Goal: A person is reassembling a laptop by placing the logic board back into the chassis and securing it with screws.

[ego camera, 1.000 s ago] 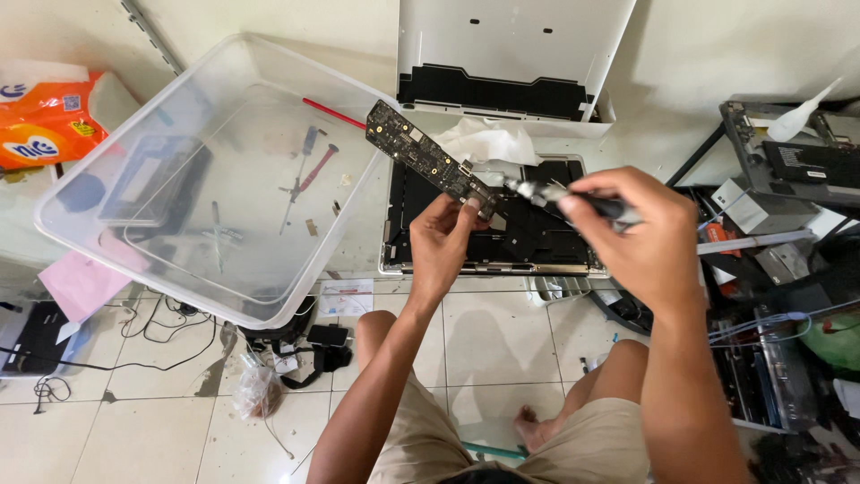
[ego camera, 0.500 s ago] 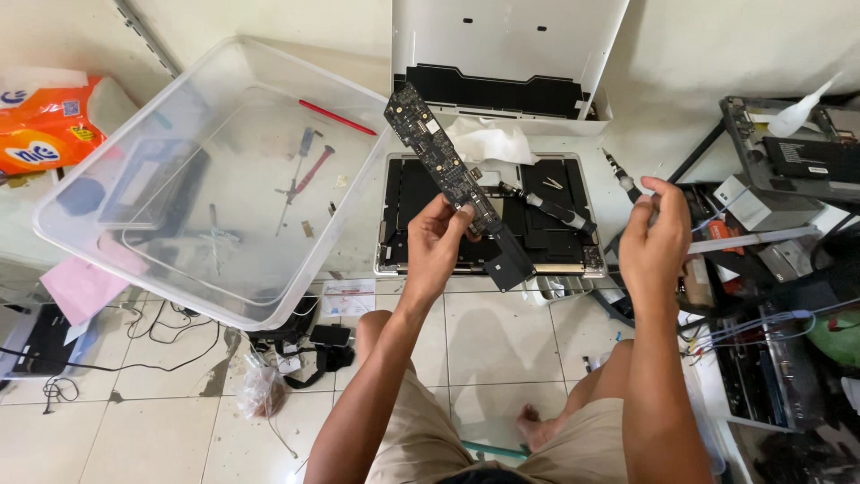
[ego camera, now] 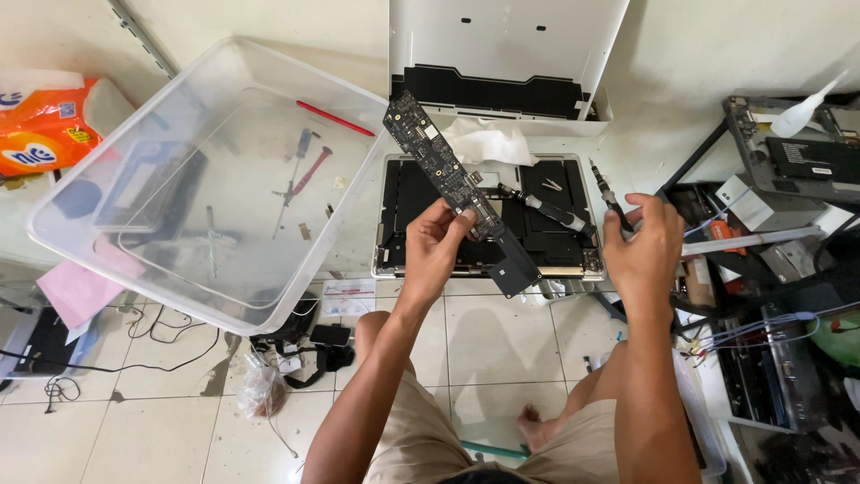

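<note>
My left hand (ego camera: 436, 240) holds a long black circuit board (ego camera: 441, 167) lifted at a slant above an opened laptop body (ego camera: 555, 235) on the tiled floor. My right hand (ego camera: 641, 246) is raised to the right of the laptop and grips a thin dark screwdriver (ego camera: 606, 194) with its tip pointing up. A second screwdriver (ego camera: 545, 211) lies across the inside of the laptop. The laptop's grey bottom cover (ego camera: 502, 45) leans against the wall behind it.
A large clear plastic bin (ego camera: 210, 179) with small tools inside stands at the left. A crumpled white tissue (ego camera: 488, 143) lies behind the laptop. Dismantled electronics and cables (ego camera: 779, 269) crowd the right side. An orange packet (ego camera: 40, 134) sits at the far left.
My right hand has drawn away from the board to the right with the screwdriver. The left hand has tilted the board more upright and holds it alone.
</note>
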